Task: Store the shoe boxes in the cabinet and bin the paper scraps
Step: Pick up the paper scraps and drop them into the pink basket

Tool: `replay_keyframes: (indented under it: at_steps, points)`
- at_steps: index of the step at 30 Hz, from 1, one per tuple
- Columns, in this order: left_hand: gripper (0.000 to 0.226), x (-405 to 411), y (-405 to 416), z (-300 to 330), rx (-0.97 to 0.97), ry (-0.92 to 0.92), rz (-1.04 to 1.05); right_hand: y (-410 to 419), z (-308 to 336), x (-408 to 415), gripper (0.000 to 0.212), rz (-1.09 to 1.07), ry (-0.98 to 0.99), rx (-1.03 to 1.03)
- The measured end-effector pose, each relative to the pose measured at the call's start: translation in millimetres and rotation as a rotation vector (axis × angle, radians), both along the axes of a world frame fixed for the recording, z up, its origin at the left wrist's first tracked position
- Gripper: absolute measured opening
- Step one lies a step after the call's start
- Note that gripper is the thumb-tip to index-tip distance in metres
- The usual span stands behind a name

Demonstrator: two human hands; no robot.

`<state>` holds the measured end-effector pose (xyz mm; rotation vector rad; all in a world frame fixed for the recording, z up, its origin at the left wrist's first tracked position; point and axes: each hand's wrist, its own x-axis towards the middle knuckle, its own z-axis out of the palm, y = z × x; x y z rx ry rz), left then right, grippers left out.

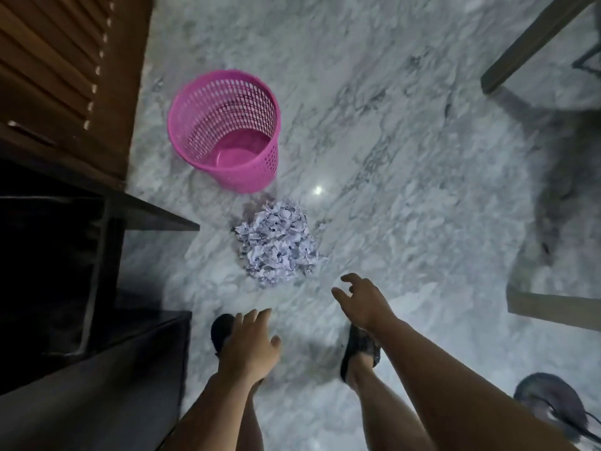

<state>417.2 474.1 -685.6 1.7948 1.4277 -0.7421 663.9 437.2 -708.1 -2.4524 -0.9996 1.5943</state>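
The pile of crumpled paper scraps (279, 243) lies on the grey marble floor (406, 164) at the centre of the frame. The pink perforated plastic bin (224, 130) stands upright just above the pile, near it but not touching; its interior shows only the bare pink bottom.

The left hand (249, 345) is at lower centre, palm down, fingers spread and relaxed, holding nothing. The right hand (362, 302) is to its right and slightly higher, fingers loosely bent and apart, holding nothing. Both hands are below the pile and clear of it.

The wooden cabinet (61, 76) occupies the left edge: a louvred door panel at upper left, and a dark open compartment (48, 255) at mid left. The contents of the compartment cannot be made out.

Both feet wear dark sandals (359, 351), visible beneath the hands. A wooden furniture leg (533, 43) crosses the upper right corner.
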Motion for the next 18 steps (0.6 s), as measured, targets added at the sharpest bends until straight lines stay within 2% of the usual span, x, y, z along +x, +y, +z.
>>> replay_keyframes:
  at_steps: [3,6,9,11,14,18]
  points:
    - [0.07,-2,49,-113,0.036,0.008,0.003,41,-105,-1,0.053,0.063,-0.039,0.025]
    - [0.076,-9,104,-212,0.165,-0.005,-0.025,83,-199,-11,0.048,0.135,-0.101,0.118]
    - [0.086,-14,146,-293,0.274,-0.052,-0.074,113,-272,-24,0.057,0.273,-0.221,0.205]
    - [0.094,-16,166,-337,0.329,-0.083,-0.146,130,-311,-31,0.071,0.418,-0.316,0.275]
    - [0.096,-17,190,-383,0.334,-0.169,-0.219,153,-358,-33,0.091,0.563,-0.341,0.286]
    - [0.09,-14,207,-416,0.337,-0.228,-0.371,168,-400,-31,0.093,0.653,-0.404,0.34]
